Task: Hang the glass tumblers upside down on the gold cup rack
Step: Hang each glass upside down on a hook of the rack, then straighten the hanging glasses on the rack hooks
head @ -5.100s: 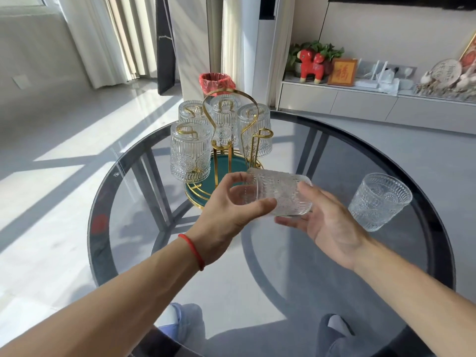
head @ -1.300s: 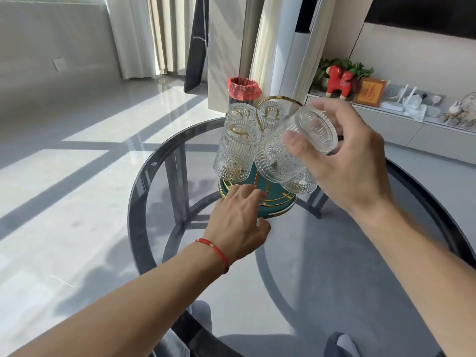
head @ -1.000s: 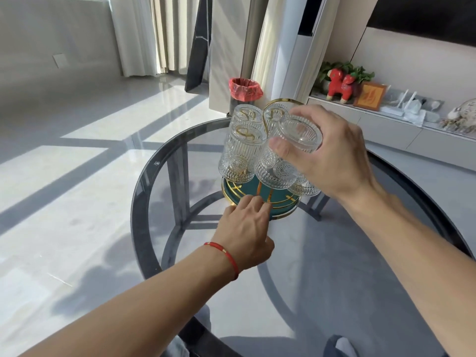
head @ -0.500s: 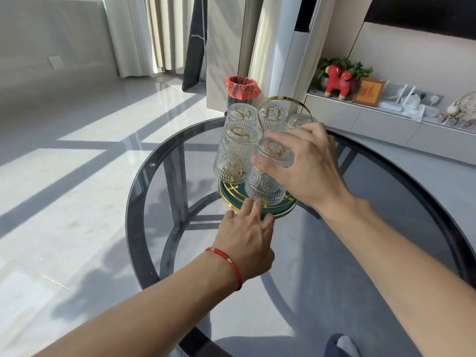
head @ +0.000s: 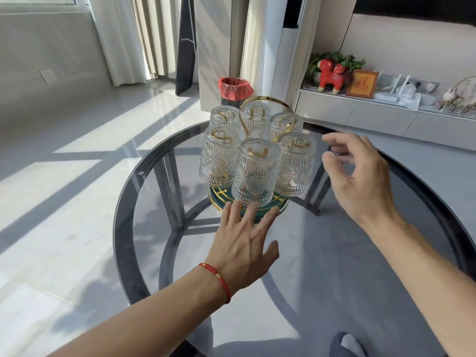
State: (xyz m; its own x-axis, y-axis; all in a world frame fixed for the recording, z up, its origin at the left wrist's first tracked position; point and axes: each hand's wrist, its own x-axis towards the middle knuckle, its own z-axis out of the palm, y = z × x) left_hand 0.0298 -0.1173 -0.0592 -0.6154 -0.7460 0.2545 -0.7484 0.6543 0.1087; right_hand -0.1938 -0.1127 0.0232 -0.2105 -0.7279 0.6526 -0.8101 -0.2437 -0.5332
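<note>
The gold cup rack [head: 268,104] with a round green base [head: 279,204] stands at the far side of the round glass table. Several ribbed glass tumblers hang upside down on its hooks, and the nearest tumbler [head: 256,173] faces me at the front. My left hand [head: 244,243] lies flat on the glass with its fingertips touching the near rim of the base. My right hand [head: 358,176] hovers to the right of the rack, fingers spread, holding nothing and a little apart from the right front tumbler [head: 295,166].
The round glass table [head: 347,253] has a dark rim and metal legs beneath. A bin with a red liner [head: 235,88] stands on the floor behind the rack. A low cabinet [head: 386,117] with ornaments runs along the right wall.
My right hand set the tumbler upside down on the front hook, let go and drew back to the right. My left hand stayed at the base, fingers now spread flat.
</note>
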